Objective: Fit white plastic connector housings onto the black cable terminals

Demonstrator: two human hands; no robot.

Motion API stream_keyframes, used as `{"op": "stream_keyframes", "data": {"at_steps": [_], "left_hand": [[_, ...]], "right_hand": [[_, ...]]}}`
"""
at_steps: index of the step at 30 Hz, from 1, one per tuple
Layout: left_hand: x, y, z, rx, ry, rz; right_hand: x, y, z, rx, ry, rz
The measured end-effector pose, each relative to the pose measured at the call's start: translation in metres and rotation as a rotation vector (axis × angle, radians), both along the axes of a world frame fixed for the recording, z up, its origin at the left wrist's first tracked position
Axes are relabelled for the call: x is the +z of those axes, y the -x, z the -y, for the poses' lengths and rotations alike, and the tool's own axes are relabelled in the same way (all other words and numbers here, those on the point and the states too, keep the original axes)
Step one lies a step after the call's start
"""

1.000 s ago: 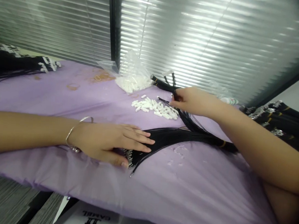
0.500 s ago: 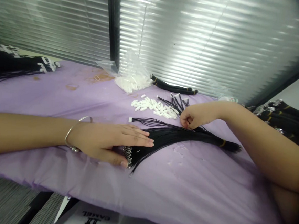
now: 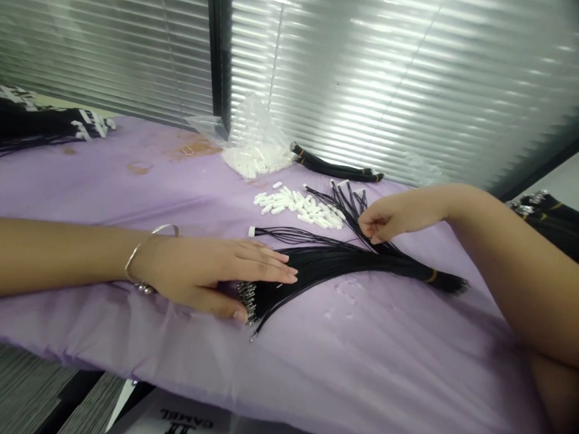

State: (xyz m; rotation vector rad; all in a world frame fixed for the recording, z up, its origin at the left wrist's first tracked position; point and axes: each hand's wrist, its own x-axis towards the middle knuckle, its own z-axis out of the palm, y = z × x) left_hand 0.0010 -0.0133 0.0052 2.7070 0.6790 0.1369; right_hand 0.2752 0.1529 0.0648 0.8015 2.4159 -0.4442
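My left hand lies flat with fingers stretched out, pressing on the fanned left end of a bundle of thin black wires on the purple cloth. Small metal terminals show at the wire ends under its fingertips. My right hand hovers just behind the bundle's middle, its fingers pinched on a few black strands. A yellow band ties the bundle near its right end. Loose white connector housings lie in a small heap behind the bundle.
A clear plastic bag of white housings sits by the window blinds. A tied black wire bundle lies behind it. More black wire bundles rest at the far left and far right. The cloth's front edge drops off below.
My right hand came back from the far wire bundle down to the near bundle, then lifted slightly, pinching strands. A few wires with a white housing now lie separated. My left hand stayed put.
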Motion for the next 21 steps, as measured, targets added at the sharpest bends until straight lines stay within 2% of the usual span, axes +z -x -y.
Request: {"op": "stream_keyframes", "data": {"at_steps": [5,8,14,18,21], "left_hand": [[-0.001,0.000,0.000,0.009,0.001,0.002],[-0.001,0.001,0.001,0.011,0.002,-0.001],[0.001,-0.001,0.000,-0.001,-0.014,-0.018],[0.002,-0.002,0.000,-0.016,-0.023,-0.023],[0.002,-0.002,-0.001,-0.016,-0.033,-0.025]], "right_hand": [[0.008,-0.004,0.004,-0.118,0.204,-0.207],[0.012,-0.002,0.006,-0.154,0.212,-0.300],[0.024,-0.006,0.006,-0.151,0.265,-0.315],[0.035,-0.014,0.003,-0.095,0.141,-0.397],[0.040,-0.019,0.000,-0.115,-0.006,-0.434]]}}
